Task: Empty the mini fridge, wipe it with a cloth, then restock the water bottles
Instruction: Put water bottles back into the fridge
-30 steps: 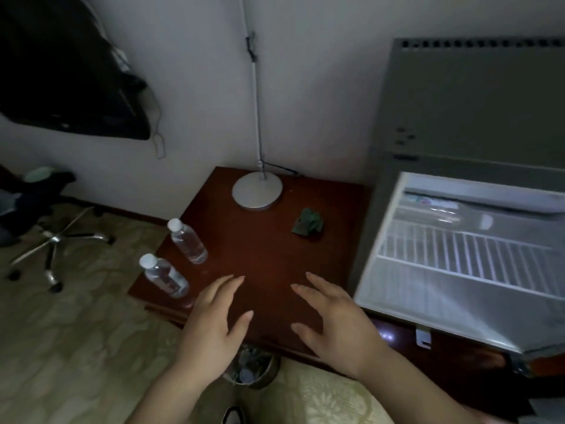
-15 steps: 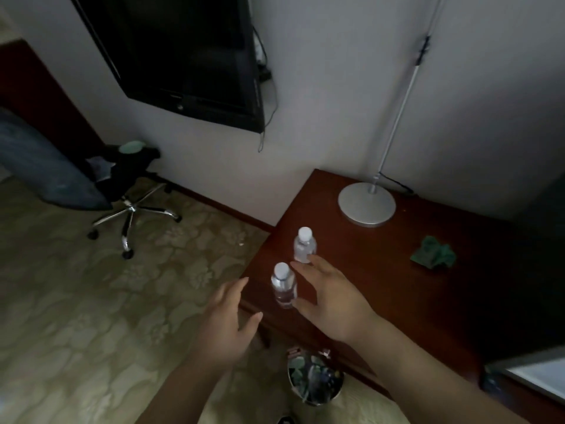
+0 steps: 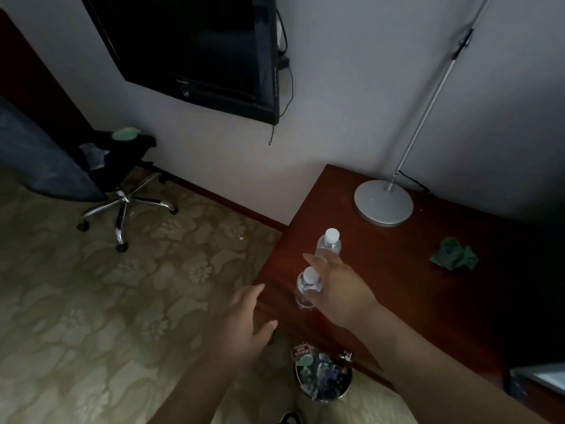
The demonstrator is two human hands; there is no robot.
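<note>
Two clear water bottles with white caps stand upright near the left edge of the dark red table (image 3: 397,289): the far bottle (image 3: 329,243) and the near bottle (image 3: 305,289). My right hand (image 3: 339,292) reaches between them with fingers extended, its thumb against the near bottle and its fingertips beside the far one. My left hand (image 3: 244,319) hovers open just left of the table edge, holding nothing. A crumpled green cloth (image 3: 454,254) lies on the table to the right. Only a pale sliver of the mini fridge (image 3: 541,379) shows at the lower right.
A round silver lamp base (image 3: 383,201) with a slanted pole stands at the table's back. A waste bin (image 3: 324,377) full of wrappers sits on the floor below the table edge. A swivel chair (image 3: 122,191) stands at left, a wall TV (image 3: 195,50) above.
My view swung left from the open fridge to the table's left edge. My right hand moved up to the two bottles and my left hand came closer to the near one.
</note>
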